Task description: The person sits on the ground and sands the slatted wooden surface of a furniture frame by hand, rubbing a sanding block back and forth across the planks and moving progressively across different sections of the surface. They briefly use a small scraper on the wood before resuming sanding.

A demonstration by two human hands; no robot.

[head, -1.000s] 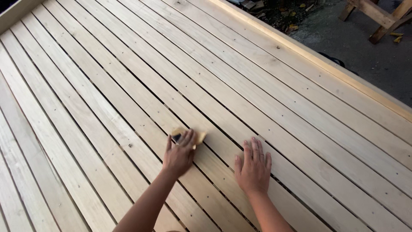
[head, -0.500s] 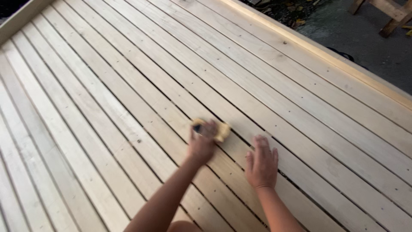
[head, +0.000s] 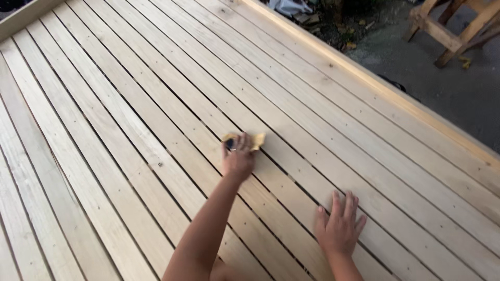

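Compared with half a second ago, the left hand (head: 238, 160) reaches further out along the deck (head: 130, 130), arm straighter, and the pad (head: 256, 140) has travelled up the boards with it; the right hand (head: 339, 229) has kept its place lower on the boards. The left hand is closed over the yellow pad, pressing it flat on a board near the deck's middle; only the pad's corners show beyond the fingers. Its long axis lies roughly across the boards, the exposed corner pointing right. The right hand rests flat, fingers spread wide, holding nothing. A wooden frame (head: 442, 31) stands on the ground beyond the deck edge.
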